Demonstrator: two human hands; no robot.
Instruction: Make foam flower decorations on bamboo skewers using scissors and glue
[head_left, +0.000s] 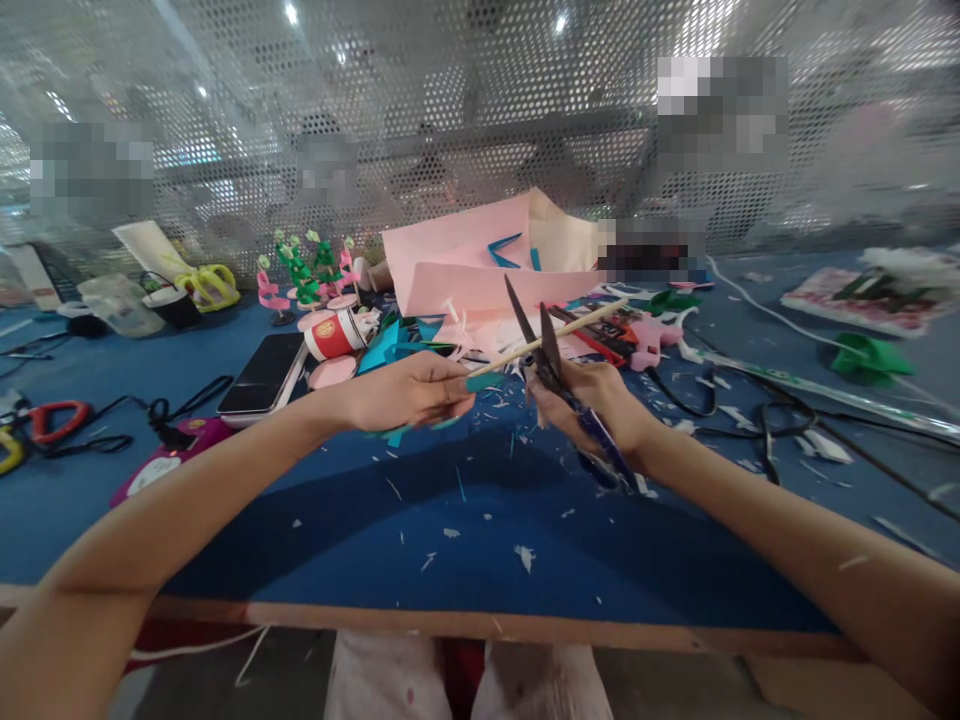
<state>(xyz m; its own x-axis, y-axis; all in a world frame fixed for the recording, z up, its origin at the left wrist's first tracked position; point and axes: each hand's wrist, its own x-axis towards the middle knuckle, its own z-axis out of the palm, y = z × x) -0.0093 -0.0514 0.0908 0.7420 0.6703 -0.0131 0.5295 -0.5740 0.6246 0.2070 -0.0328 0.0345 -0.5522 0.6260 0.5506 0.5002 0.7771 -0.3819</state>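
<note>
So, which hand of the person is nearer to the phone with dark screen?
Left. The left hand is to the right of the phone, holding a pale stick; the right hand is farther to the right, holding scissors.

pale stick (590, 320); slanting up rightward; dark scissors (553, 358); blades parted; tips up

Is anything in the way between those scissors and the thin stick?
Nothing visible: the stick, held in the left hand, crosses the open scissors in the right hand. White scraps lie on the table below.
</note>
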